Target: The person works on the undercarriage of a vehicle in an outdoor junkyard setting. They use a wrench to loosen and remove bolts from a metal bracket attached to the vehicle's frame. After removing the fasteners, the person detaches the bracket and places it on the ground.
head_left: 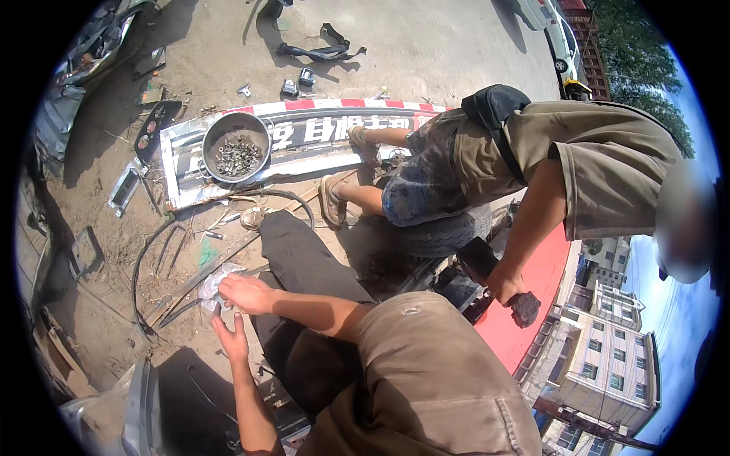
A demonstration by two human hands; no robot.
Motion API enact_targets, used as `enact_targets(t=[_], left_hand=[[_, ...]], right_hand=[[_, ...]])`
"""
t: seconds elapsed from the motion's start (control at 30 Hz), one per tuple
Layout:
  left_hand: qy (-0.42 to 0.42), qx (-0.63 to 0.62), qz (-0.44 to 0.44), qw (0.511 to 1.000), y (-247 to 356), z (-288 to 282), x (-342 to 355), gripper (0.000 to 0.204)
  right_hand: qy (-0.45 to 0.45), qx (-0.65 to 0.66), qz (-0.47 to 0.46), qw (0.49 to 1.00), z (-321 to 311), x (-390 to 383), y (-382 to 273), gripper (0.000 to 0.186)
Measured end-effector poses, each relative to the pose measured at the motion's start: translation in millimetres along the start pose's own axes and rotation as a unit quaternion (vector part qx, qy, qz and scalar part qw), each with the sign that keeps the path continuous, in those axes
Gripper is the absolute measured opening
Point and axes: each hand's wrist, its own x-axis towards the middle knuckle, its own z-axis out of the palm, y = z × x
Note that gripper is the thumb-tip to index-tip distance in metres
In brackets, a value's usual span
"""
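A crumpled, clear plastic bag is pinched in the fingers of my right hand, in front of my dark-trousered leg. Just below it my left hand is raised with thumb and forefinger apart. A small dark thing or patch shows by its fingertip, too small to name. On the white sign panel beyond my hands stands a round metal pot, with a heap of metal nuts and bolts inside.
To my right a co-worker bends over a red panel, one hand gripping a black power tool. A tyre lies by their legs. A black hose curves over the dirt. Scrap car parts lie farther off.
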Motion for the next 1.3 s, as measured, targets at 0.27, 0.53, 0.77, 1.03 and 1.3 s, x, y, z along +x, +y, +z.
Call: enact_targets(t=[0.27, 0.53, 0.77, 1.03, 1.3], left_hand=[[-0.032, -0.224, -0.034, 0.974, 21, -29, -32, 0.036], [0.112, -0.256, -0.015, 0.96, 95, -58, -58, 0.037], [0.248, -0.227, -0.069, 0.939, 97, -52, -122, 0.032], [0.466, -0.281, -0.172, 0.821, 108, -4, -206, 0.038], [0.628, -0.41, -0.238, 0.617, 79, 38, -252, 0.039]], right_hand=[[-0.08, 0.06, -0.044, 0.994, -23, -9, -71, 0.028], [-0.162, 0.047, -0.103, 0.98, -54, 25, -142, 0.025], [-0.338, 0.201, -0.013, 0.919, -21, 14, -166, 0.019], [-0.59, 0.061, 0.041, 0.804, 25, -15, -215, 0.021], [-0.79, -0.153, -0.075, 0.589, 120, -62, -260, 0.025]])
